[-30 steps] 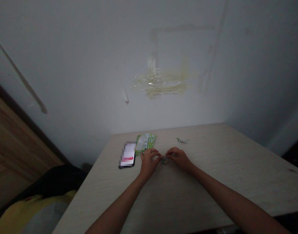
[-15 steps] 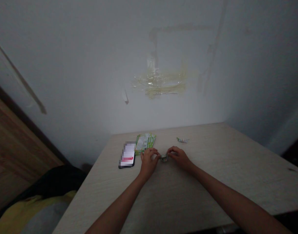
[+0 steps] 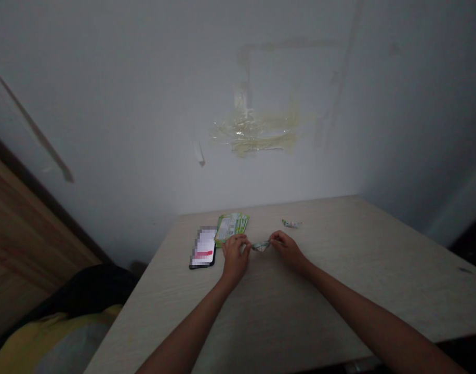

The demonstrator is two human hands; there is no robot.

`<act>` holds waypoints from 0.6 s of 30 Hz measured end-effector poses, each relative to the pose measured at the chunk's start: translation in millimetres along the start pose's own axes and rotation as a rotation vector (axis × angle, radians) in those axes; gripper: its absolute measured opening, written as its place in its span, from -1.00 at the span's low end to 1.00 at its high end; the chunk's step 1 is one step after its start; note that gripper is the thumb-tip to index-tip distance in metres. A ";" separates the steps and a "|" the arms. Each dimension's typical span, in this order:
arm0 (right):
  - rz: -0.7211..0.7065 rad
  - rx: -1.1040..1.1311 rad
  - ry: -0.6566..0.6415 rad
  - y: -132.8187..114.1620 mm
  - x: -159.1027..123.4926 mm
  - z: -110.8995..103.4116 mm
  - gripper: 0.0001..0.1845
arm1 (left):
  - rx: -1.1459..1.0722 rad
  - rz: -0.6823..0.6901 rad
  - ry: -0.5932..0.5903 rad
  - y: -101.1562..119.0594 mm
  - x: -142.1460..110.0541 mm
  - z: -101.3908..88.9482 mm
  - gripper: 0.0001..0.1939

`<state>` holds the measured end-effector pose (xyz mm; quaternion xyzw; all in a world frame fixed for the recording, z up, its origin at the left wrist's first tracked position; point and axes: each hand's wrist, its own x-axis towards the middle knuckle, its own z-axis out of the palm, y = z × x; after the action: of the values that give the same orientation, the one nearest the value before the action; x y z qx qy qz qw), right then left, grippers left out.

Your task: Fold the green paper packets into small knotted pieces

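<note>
Between my two hands is a small folded paper boat (image 3: 261, 245), held by its ends just over the table. My left hand (image 3: 235, 254) pinches the left end with thumb and fingers. The right tip is gripped by my right hand (image 3: 286, 248). A second paper boat (image 3: 291, 224) lies a little beyond my right hand. Behind my left hand rests a pile of green and white printed sheets (image 3: 230, 227), its near edge partly covered by the fingers.
A phone (image 3: 203, 248) with a lit, blurred screen lies left of my left hand. The pale wooden table (image 3: 331, 311) meets a wall (image 3: 144, 104) marked with old tape. Yellow and grey cloth (image 3: 62, 337) sits off the table's left side.
My hands have moved slightly apart and the paper boat between them has been drawn out wider, its pointed shape now showing. The sheets, phone and second boat stay put.
</note>
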<state>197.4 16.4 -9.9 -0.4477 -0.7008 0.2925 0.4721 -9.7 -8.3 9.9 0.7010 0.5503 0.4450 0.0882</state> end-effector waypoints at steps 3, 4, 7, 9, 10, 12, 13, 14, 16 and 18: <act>0.020 0.007 0.007 0.5 0.2 0.2 -0.84 | 0.000 -0.008 0.011 0.6 0.5 -0.1 -0.95; 0.023 0.014 0.010 0.4 0.4 0.2 -0.84 | 0.000 -0.007 0.013 0.7 0.7 -0.2 -0.94; 0.035 0.023 0.020 0.3 1.3 0.1 -0.84 | 0.000 0.001 0.016 0.3 0.7 -0.2 -0.92; 0.036 0.018 0.027 0.5 1.8 -0.1 -0.84 | 0.000 0.005 0.023 -0.4 0.6 0.2 -0.91; 0.034 0.016 0.029 0.7 2.0 -0.3 -0.85 | 0.001 0.005 0.027 -0.9 0.6 0.4 -0.90; 0.030 0.018 0.028 1.3 2.1 -0.4 -0.84 | 0.005 0.001 0.035 -1.7 0.6 1.0 -0.90; 0.029 0.018 0.030 1.9 2.1 -0.3 -0.84 | 0.009 -0.002 0.038 -2.1 0.6 1.4 -0.90; 0.026 0.015 0.035 2.5 2.1 -0.1 -0.83 | 0.015 -0.007 0.040 -2.3 0.5 1.9 -0.90; 0.015 -0.007 0.067 4.4 2.2 0.8 -0.83 | 0.034 -0.014 0.046 -2.5 0.2 3.2 -0.89; 0.004 -0.048 0.108 6.5 2.5 1.7 -0.82 | 0.063 -0.015 0.051 -2.5 -0.4 4.9 -0.89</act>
<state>197.7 21.5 -15.0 -0.4755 -0.6803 0.2520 0.4975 -8.0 -5.9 5.3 0.6878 0.5711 0.4446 0.0555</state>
